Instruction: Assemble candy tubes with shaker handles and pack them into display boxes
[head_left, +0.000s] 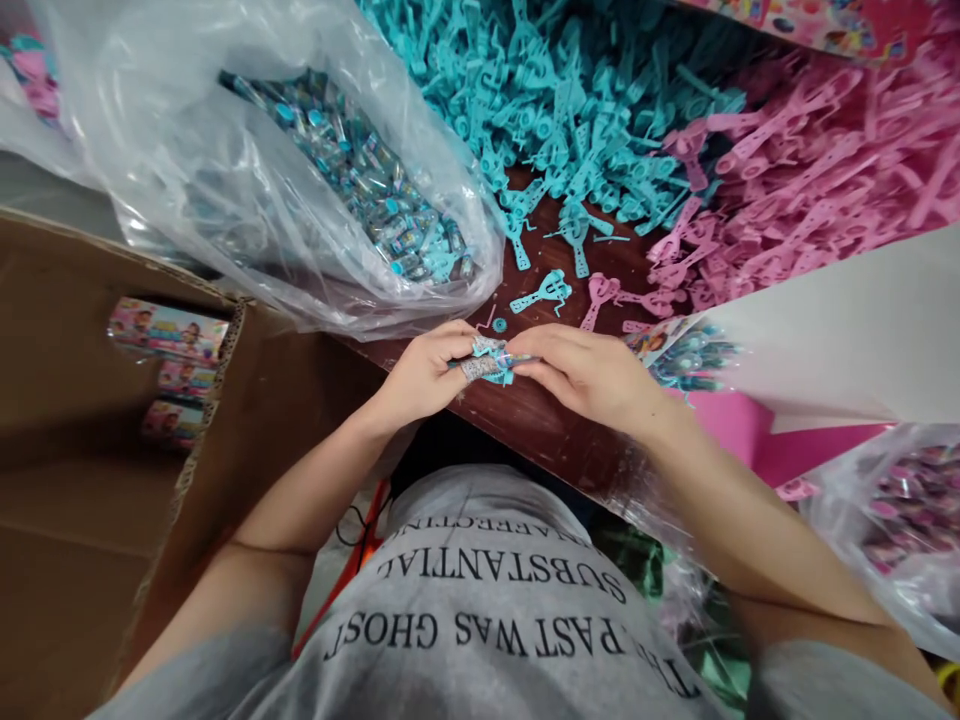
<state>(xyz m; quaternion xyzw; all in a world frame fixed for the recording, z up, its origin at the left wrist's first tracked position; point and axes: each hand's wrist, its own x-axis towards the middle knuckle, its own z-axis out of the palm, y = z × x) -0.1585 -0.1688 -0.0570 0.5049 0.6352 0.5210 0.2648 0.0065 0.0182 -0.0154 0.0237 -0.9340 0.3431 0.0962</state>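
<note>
My left hand [421, 375], with silvery tape wrapped round its thumb and a finger, grips a small turquoise plastic toy part [501, 378] above the table edge. My right hand [589, 375] pinches at the right side of the same part, its thumb and fingers closed. What lies between the right fingertips is mostly hidden. Just beyond the hands, a turquoise gear [500, 325] and a thin pink crank rod [487, 318] rest on the table. A loose turquoise toy frame [544, 291] with a crank lies near them, and a pink toy frame [600, 300] is farther right.
Ahead are heaps of turquoise frames [540, 110] and pink frames [832, 150] on the dark red table [525, 410]. A clear plastic bag [247, 220] of small blue-capped bottles stands at left. A cardboard box [67, 450] holding printed packs is below it.
</note>
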